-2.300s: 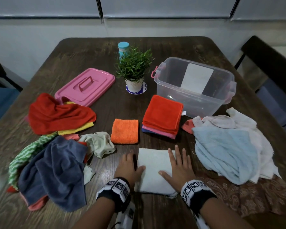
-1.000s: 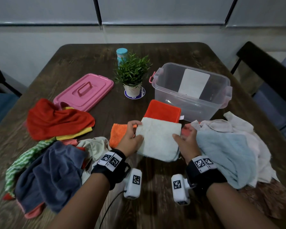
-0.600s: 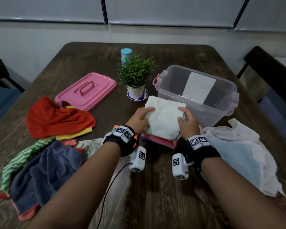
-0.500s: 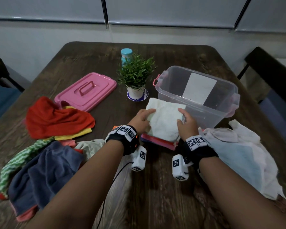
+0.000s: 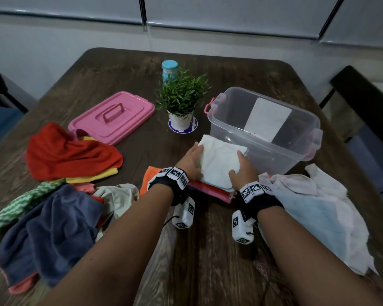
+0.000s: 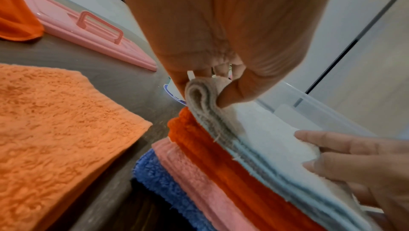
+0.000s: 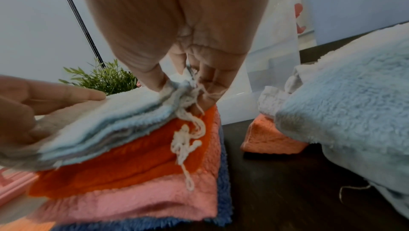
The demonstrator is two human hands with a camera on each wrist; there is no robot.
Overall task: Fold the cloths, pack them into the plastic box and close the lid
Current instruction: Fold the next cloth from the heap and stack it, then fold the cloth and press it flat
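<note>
A folded white cloth (image 5: 221, 162) lies on top of a stack of folded cloths (image 6: 212, 164), red over pink over blue, just in front of the clear plastic box (image 5: 296, 151). My left hand (image 5: 196, 156) pinches the cloth's left folded edge (image 6: 199, 94) between thumb and fingers. My right hand (image 5: 239, 166) pinches its right corner (image 7: 177, 94), where a loose thread hangs down. The box stands open with only a white sheet visible inside. Its pink lid (image 5: 111, 117) lies flat at the far left.
A folded orange cloth (image 5: 149, 175) lies left of the stack. Unfolded red, navy and green cloths (image 5: 53, 206) are heaped on the left, with light blue and white ones (image 5: 307, 217) on the right. A potted plant (image 5: 181, 100) and a blue bottle (image 5: 169, 69) stand behind.
Both hands lifted the folded white cloth from the near table edge, carried it forward and lowered it onto the stack of folded cloths by the box.
</note>
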